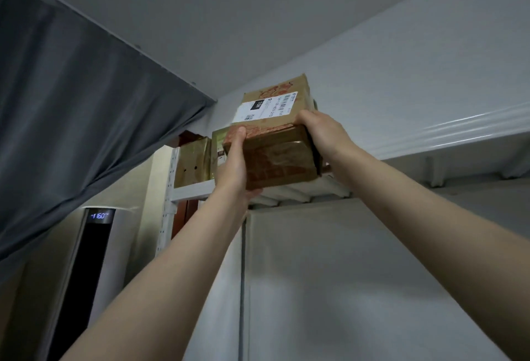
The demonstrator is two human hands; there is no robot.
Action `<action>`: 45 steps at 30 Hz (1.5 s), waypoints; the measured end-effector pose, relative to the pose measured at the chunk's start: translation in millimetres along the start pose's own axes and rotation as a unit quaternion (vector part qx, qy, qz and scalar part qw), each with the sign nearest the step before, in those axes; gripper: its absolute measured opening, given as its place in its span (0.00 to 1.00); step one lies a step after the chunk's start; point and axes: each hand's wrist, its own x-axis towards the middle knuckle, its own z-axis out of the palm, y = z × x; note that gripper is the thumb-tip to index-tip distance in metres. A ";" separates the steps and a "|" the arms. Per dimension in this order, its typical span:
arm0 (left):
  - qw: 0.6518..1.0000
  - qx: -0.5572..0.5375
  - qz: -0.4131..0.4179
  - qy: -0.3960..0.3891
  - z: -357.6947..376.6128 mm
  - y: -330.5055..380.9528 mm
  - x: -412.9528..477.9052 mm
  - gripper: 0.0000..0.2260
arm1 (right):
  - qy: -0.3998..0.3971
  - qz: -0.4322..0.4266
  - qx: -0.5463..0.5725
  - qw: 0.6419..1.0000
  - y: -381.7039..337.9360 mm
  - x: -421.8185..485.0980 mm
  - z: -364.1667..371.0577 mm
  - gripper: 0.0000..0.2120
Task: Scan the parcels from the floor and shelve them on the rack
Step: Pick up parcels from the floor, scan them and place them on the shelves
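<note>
- A dim room seen from below: grey ceiling (258,2), a dark grey curtain (86,117) hanging at the left, pale walls.
- A brown cardboard parcel (275,154) with a white shipping label (263,108) is held up high between both hands, its far bottom edge at the top shelf of the white rack (195,190).
- The left hand (233,165) grips the parcel's near left corner, thumb pressed on the front face, fingers underneath.
- The right hand (324,134) clasps the right side, fingers wrapped round the top corner.
- Another taped box (195,163) already sits on the shelf, just left of the parcel.
- A white wardrobe (344,274) stands below; a tall appliance with a lit display (99,216) stands lower left.
</note>
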 end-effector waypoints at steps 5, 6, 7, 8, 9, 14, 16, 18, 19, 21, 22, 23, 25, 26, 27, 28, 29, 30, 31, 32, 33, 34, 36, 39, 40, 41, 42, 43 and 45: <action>0.998 0.026 0.040 -0.043 7.5 0.6 64.8 0.29 | 0.020 0.000 0.011 1.000 7.8 47.1 29.2 0.30; 0.998 0.034 0.045 -0.027 6.3 0.9 75.3 0.32 | 0.032 0.006 0.015 0.999 11.5 54.4 38.0 0.33; 0.998 0.043 0.046 -0.011 4.7 -0.7 87.2 0.36 | 0.044 0.012 0.020 0.999 16.2 62.1 46.3 0.36; 0.997 0.056 0.046 0.002 2.4 -4.4 101.9 0.39 | 0.056 0.017 0.022 0.998 23.1 71.3 54.1 0.39; 0.997 0.063 0.051 0.008 0.2 -8.3 115.0 0.41 | 0.067 0.021 0.022 0.997 28.7 78.0 61.1 0.42; 0.994 0.089 0.060 -0.017 -10.3 -20.7 164.6 0.33 | 0.120 0.022 -0.020 0.992 39.2 92.9 86.5 0.44; 0.995 0.079 0.054 -0.040 -14.9 -26.4 182.0 0.29 | 0.137 0.020 -0.042 0.989 44.0 101.6 94.5 0.41; 0.994 0.078 0.045 -0.066 -19.6 -30.8 195.4 0.28 | 0.158 0.012 -0.066 0.985 46.6 111.7 102.4 0.40; 0.992 0.084 0.048 -0.079 -21.0 -32.7 201.7 0.29 | 0.169 0.003 -0.081 0.982 47.3 117.3 106.0 0.39; 0.990 0.088 0.055 -0.097 -24.2 -36.9 217.2 0.33 | 0.188 -0.011 -0.108 0.976 48.1 127.6 113.0 0.38; 0.989 0.088 0.057 -0.101 -24.0 -41.1 231.3 0.35 | 0.198 -0.016 -0.122 0.973 48.4 132.6 116.7 0.37; 0.988 0.091 0.061 -0.107 -23.3 -44.9 243.5 0.37 | 0.208 -0.018 -0.136 0.968 49.7 137.5 119.9 0.37; 0.987 0.098 0.070 -0.111 -25.7 -49.2 252.9 0.38 | 0.223 -0.017 -0.162 0.961 54.3 144.0 127.4 0.36; 0.985 0.104 0.081 -0.109 -29.2 -49.3 251.7 0.37 | 0.225 -0.012 -0.170 0.959 56.9 147.8 131.4 0.36; 0.984 0.110 0.094 -0.108 -33.4 -49.0 250.3 0.35 | 0.227 -0.008 -0.173 0.959 59.6 151.6 135.3 0.38; 0.983 0.116 0.099 -0.107 -35.6 -50.1 255.4 0.34 | 0.227 -0.002 -0.173 0.958 62.7 156.5 139.0 0.40; 0.981 0.124 0.104 -0.105 -36.4 -50.9 263.3 0.33 | 0.229 0.001 -0.176 0.957 65.3 162.1 141.7 0.41; 0.980 0.130 0.105 -0.106 -36.7 -52.1 272.3 0.32 | 0.230 0.004 -0.184 0.956 67.0 166.5 144.4 0.41; 0.979 0.135 0.112 -0.106 -38.4 -51.9 279.1 0.32 | 0.230 0.005 -0.196 0.953 68.1 169.8 147.3 0.40; 0.977 0.141 0.121 -0.101 -39.8 -52.0 286.1 0.31 | 0.231 0.006 -0.209 0.950 69.2 172.6 150.2 0.38; 0.976 0.150 0.131 -0.094 -41.2 -52.6 292.4 0.31 | 0.232 0.003 -0.220 0.947 71.4 176.1 151.9 0.36; 0.973 0.161 0.141 -0.083 -42.2 -54.3 300.2 0.31 | 0.231 -0.001 -0.233 0.945 75.3 181.2 151.7 0.33; 0.969 0.183 0.156 -0.064 -44.6 -59.5 313.4 0.28 | 0.223 0.000 -0.273 0.936 85.0 187.0 152.5 0.28; 0.959 0.223 0.159 -0.072 -48.9 -74.2 323.7 0.24 | 0.218 -0.006 -0.354 0.909 101.1 190.4 156.6 0.21; 0.954 0.239 0.163 -0.075 -50.0 -80.6 325.9 0.23 | 0.223 -0.007 -0.384 0.896 105.6 191.2 157.6 0.19; 0.948 0.253 0.176 -0.075 -51.3 -86.9 327.2 0.21 | 0.229 -0.006 -0.414 0.881 109.5 191.6 158.4 0.17; 0.941 0.268 0.194 -0.071 -51.8 -92.9 329.2 0.19 | 0.234 -0.006 -0.443 0.865 112.7 192.3 158.6 0.14; 0.932 0.286 0.214 -0.064 -51.8 -98.2 331.4 0.18 | 0.238 -0.006 -0.468 0.851 115.2 193.0 158.4 0.11; 0.914 0.318 0.248 -0.043 -51.3 -105.0 334.1 0.16 | 0.245 -0.006 -0.499 0.831 119.5 193.7 158.3 0.08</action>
